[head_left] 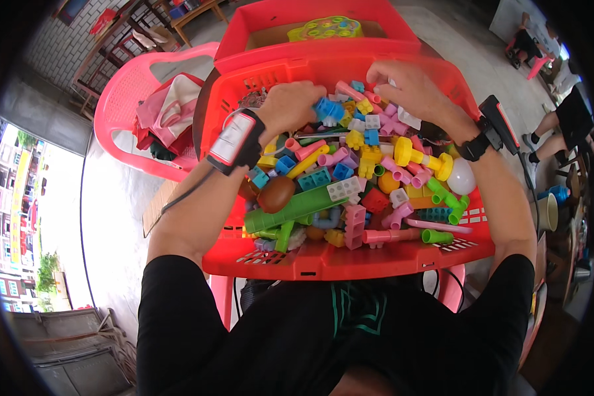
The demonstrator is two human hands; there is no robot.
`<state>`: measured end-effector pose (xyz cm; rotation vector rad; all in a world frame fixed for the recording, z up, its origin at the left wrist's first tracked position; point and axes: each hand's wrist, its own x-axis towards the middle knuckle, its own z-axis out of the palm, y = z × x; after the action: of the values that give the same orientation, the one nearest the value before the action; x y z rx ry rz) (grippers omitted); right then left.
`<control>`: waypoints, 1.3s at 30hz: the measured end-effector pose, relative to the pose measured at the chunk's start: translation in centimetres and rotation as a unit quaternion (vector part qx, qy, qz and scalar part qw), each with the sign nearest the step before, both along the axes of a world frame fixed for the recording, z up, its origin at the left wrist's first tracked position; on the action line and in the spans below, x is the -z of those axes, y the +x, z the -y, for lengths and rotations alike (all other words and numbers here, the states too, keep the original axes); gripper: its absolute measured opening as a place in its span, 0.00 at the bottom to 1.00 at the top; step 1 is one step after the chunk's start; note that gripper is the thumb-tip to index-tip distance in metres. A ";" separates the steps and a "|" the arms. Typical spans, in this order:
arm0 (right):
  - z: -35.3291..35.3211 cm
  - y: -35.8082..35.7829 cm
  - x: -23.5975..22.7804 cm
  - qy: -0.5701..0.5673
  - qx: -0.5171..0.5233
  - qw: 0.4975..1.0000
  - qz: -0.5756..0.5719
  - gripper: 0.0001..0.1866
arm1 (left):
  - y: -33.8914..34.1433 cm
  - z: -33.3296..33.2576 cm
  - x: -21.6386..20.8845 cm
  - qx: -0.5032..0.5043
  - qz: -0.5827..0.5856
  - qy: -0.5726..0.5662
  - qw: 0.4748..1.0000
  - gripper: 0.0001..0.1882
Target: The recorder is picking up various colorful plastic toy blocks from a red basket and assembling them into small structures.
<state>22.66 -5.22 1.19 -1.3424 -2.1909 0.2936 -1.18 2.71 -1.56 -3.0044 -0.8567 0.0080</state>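
A red plastic basket (297, 269) before me is heaped with colourful toy blocks and pipe pieces. At its far left, my left hand (292, 107) is closed, its fingers bent against a blue toy block (328, 109). My right hand (406, 89) curls over the far right of the heap, beside pink pipe pieces (348, 91). Something white shows under its fingers; the fingertips are partly hidden. Among the nearer pieces are a long green half-pipe (297, 210), a brown egg-shaped toy (276, 195), a yellow dumbbell-shaped piece (422, 158) and a white ball (461, 177).
Behind the basket stands a red box (317, 53) with a yellow-green toy tray (325, 28) in it. A pink plastic chair (129, 109) at the left holds folded cloth (171, 109). People sit at the far right. Straps and devices are on both my wrists.
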 end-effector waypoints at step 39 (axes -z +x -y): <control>0.0 1.9 2.7 0.033 0.029 0.951 0.305 0.07 | 1.0 1.4 2.0 -0.011 0.051 -0.041 0.998 0.09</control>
<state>24.57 -5.19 -1.48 -1.6088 -2.6108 -0.2574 -0.16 1.30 -3.51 -3.0945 -0.9214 -0.1139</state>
